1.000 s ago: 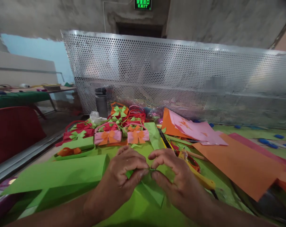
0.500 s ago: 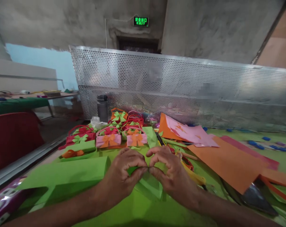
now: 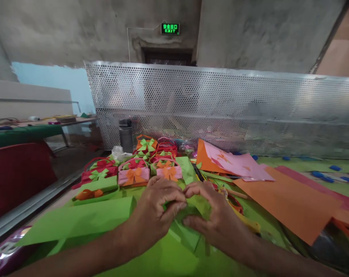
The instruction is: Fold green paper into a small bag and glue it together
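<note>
My left hand (image 3: 160, 211) is closed in a pinch, thumb against bent fingers; what it holds, if anything, is hidden. My right hand (image 3: 217, 215) is beside it, thumb and forefinger apart, its forefinger tip close to the left fingertips. Under and between the hands lies a green folded piece (image 3: 188, 231). Left of them a large green sheet (image 3: 85, 217) is folded over. Beyond it sits a small green folded bag shape (image 3: 98, 186) with an orange bow (image 3: 88, 194). Small pink bags with orange bows (image 3: 134, 176) stand just ahead of my hands.
Farther back are red bags (image 3: 99, 171) and a grey bottle (image 3: 125, 135). To the right lie yellow-handled scissors (image 3: 248, 223), orange sheets (image 3: 290, 200) and pink sheets (image 3: 238, 163). A perforated metal panel (image 3: 220, 104) closes off the table's far side.
My right thumb has come away from the left fingertips and dropped, widening the gap to its forefinger. My left hand stays pinched. The view has shifted slightly.
</note>
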### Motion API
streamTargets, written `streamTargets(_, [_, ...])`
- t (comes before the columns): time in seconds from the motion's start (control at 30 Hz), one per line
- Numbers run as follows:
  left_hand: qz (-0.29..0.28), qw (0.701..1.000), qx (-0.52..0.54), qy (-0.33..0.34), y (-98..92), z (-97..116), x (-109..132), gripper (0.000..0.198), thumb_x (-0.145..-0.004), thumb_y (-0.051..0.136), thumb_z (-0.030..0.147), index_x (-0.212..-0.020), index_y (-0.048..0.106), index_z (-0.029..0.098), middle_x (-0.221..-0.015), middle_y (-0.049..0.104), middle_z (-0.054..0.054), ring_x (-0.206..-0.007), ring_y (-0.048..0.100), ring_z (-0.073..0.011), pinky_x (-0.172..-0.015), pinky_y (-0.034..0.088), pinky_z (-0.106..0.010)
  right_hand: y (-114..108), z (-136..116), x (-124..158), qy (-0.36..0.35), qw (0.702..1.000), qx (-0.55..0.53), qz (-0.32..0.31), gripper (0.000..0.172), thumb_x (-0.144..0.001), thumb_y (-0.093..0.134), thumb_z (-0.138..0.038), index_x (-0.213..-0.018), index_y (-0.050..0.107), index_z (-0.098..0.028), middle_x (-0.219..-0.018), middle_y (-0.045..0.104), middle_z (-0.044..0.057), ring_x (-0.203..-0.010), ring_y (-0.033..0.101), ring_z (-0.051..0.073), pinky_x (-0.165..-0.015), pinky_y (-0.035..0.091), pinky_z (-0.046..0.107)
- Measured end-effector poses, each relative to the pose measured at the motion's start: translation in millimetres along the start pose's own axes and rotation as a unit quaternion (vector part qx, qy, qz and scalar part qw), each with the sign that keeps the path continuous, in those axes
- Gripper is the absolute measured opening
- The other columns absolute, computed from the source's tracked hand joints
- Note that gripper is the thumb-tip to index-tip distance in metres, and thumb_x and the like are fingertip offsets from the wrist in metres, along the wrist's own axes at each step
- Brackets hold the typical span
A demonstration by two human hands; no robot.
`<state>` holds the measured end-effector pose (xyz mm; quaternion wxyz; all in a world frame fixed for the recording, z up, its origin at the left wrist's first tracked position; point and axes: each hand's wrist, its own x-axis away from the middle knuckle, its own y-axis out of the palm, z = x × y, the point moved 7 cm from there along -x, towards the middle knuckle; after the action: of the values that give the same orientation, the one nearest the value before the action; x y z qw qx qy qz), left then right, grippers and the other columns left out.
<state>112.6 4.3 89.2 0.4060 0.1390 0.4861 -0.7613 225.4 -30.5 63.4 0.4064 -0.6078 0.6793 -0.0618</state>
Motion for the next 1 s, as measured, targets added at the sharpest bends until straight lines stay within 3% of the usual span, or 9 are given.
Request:
streamTargets(0.17, [-0.024,1.0,-0.015,-0.002,6.4,2,-9,0.017,-0.08,0.052,0.012,-0.065,0.057,0.019,-0.067,0.059,0.004,-0.069,0.054,-0.0129,-0.083,0.032,-0.037,-8,2,-4,-0.034,0.998,-0.025,0.038,0.007,-0.081,0.058,-0.028,-0.081,0.053,-0.022,-0.089,0.06,0.0,-0.088,0.052,0.018,-0.079,0.038,0.034])
streamTargets(0.33, [-0.016,1.0,-0.006,-0.008,7.6,-2,-10,0.017,-0.081,0.051,0.015,-0.067,0.058,0.02,-0.069,0.059,0.004,-0.07,0.054,-0.0134,-0.086,0.031,-0.04,-11,1,-4,-0.069,0.996,-0.023,0.046,0.008,-0.084,0.054,-0.023,-0.078,0.05,-0.023,-0.086,0.059,-0.002,-0.085,0.054,0.015,-0.083,0.036,0.033])
streamTargets(0.5, [-0.028,1.0,-0.002,-0.013,10.9,-9,-7,0.017,-0.082,0.049,0.015,-0.068,0.057,0.021,-0.07,0.059,0.004,-0.07,0.055,-0.013,-0.094,0.025,-0.046,-8,0,-2,-0.062,0.998,0.002,0.02,0.007,-0.086,0.048,-0.019,-0.079,0.048,-0.022,-0.09,0.059,-0.001,-0.088,0.054,0.014,-0.087,0.035,0.034])
streamTargets(0.77, [-0.03,0.999,0.018,-0.031,6.9,-10,-7,0.014,-0.079,0.053,0.016,-0.068,0.058,0.022,-0.072,0.061,0.004,-0.072,0.057,-0.0145,-0.097,0.024,-0.049,-6,-8,-3,-0.074,0.997,0.018,0.009,0.017,-0.077,0.044,-0.005,-0.08,0.045,-0.021,-0.089,0.059,0.002,-0.087,0.055,0.016,-0.094,0.03,0.046])
streamTargets(0.9, [-0.03,0.999,0.015,-0.036,5.5,-11,-7,0.015,-0.08,0.052,0.017,-0.068,0.058,0.022,-0.072,0.063,0.003,-0.073,0.058,-0.0153,-0.096,0.029,-0.048,-5,-3,-3,-0.073,0.997,0.034,0.01,0.019,-0.077,0.044,-0.004,-0.081,0.045,-0.023,-0.091,0.059,0.0,-0.089,0.056,0.014,-0.102,0.016,0.051])
streamTargets(1.0, [-0.032,0.999,-0.004,-0.034,5.4,-12,-7,0.015,-0.081,0.049,0.018,-0.072,0.059,0.023,-0.076,0.064,0.002,-0.076,0.059,-0.0164,-0.096,0.028,-0.048,-5,-1,-3,-0.07,0.997,0.04,0.008,0.018,-0.079,0.044,-0.006,-0.081,0.046,-0.023,-0.09,0.06,0.0,-0.089,0.056,0.014,-0.103,0.015,0.049])
